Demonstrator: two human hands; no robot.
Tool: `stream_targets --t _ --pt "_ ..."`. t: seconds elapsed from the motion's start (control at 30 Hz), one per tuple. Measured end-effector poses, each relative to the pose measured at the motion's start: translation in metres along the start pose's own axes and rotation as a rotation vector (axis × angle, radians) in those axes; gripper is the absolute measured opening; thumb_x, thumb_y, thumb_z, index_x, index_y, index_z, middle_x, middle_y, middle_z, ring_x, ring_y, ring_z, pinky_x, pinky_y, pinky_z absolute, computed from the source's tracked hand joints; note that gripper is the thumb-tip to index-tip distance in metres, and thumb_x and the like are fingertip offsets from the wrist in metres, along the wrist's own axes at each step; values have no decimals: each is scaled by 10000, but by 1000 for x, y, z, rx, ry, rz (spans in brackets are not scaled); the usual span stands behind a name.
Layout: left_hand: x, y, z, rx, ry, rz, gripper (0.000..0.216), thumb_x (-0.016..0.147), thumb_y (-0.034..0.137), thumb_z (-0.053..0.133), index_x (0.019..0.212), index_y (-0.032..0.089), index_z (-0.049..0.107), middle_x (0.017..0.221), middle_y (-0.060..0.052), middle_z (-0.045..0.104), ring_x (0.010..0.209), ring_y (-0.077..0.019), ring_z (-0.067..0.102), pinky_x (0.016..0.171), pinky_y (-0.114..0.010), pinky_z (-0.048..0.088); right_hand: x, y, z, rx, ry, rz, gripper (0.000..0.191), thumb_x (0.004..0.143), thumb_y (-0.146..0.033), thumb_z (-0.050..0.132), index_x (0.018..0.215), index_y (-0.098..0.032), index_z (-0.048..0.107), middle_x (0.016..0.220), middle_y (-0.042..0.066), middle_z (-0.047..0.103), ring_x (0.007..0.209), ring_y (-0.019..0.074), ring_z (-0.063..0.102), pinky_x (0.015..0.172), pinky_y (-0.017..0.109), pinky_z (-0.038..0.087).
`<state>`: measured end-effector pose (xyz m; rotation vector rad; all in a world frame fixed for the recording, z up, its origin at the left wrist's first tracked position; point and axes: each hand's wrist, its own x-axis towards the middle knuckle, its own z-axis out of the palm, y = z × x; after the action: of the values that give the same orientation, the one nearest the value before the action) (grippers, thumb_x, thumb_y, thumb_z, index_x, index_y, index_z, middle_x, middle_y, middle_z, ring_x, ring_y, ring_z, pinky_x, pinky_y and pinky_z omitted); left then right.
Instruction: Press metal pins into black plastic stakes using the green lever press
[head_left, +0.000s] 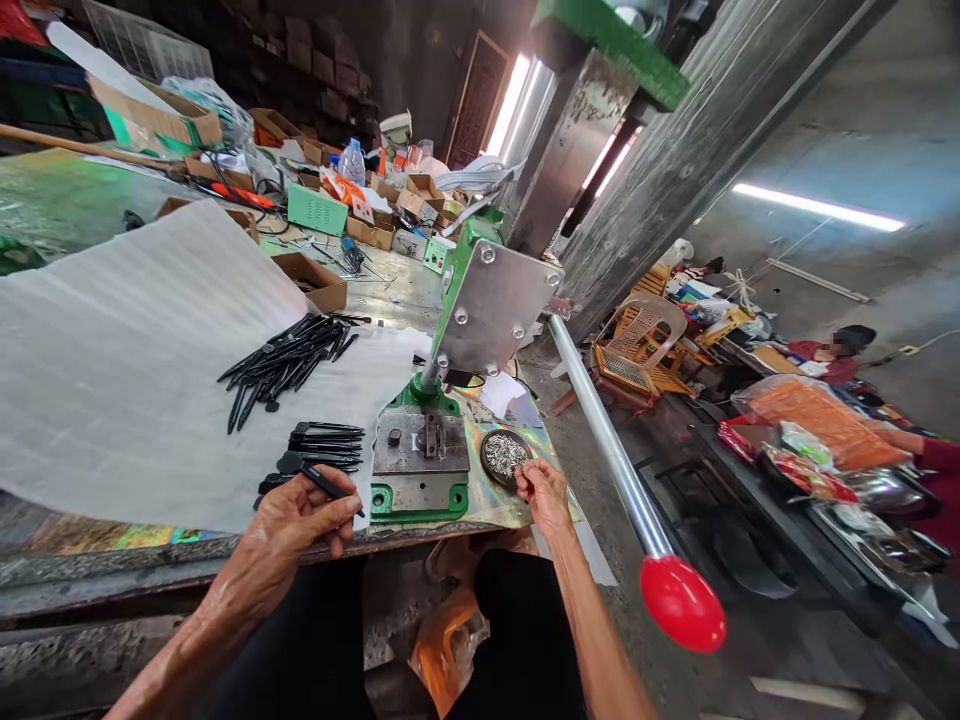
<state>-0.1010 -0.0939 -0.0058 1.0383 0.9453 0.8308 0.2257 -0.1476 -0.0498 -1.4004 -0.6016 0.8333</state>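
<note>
My left hand [304, 515] is closed around a slim black stick-like piece [324, 483], held between thumb and fingers just left of the press base. My right hand [546, 488] pinches at the rim of a round dark dish [486, 460] full of small silvery metal pins [505, 453]; whatever lies between the fingertips is too small to tell. Between both hands stands a green hand press [420, 503] with a flat steel plate and a small fixture [432, 438]. Several black pieces [327, 440] lie in a row beside my left hand, with a looser pile [289, 358] behind them.
The press lever [611, 435] slants down to the right, ending in a red knob [682, 604]. White foam sheet [142, 370] covers the table's left side. Open boxes and a green case [317, 209] stand behind. Another person [836, 352] is at the far right.
</note>
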Motion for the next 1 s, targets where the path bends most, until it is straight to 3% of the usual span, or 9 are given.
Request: stream_targets --t 0.27,0.57,0.8,1.0 --pt "-4 12 40 -198 -119 -57 446 611 421 811 837 134 555 579 4 594 468 -102 527 461 -197 447 -35 -17 31 157 -148 116 256 591 -291 757 647 -166 540 588 -38 518 434 22 294 399 154 208" --pt "-10 -1 67 -508 -166 -89 404 568 339 858 752 108 582 678 4 561 510 -102 551 417 -201 477 -100 -40 86 300 -399 223 175 661 -247 737 690 -152 592 608 -43 474 451 12 266 417 148 208" --pt "-13 -6 65 -642 -144 -138 393 559 289 872 740 101 579 619 -1 578 502 -102 557 422 -180 474 -121 -46 104 340 -408 244 165 614 -235 756 715 -149 658 523 -46 467 432 29 353 425 169 248" --pt "-15 -8 65 -671 -117 -163 444 509 296 898 745 104 574 613 -18 607 500 -111 566 421 -179 476 -125 -46 108 274 -346 175 180 606 -218 724 767 -166 662 614 -39 539 416 26 367 411 184 244"
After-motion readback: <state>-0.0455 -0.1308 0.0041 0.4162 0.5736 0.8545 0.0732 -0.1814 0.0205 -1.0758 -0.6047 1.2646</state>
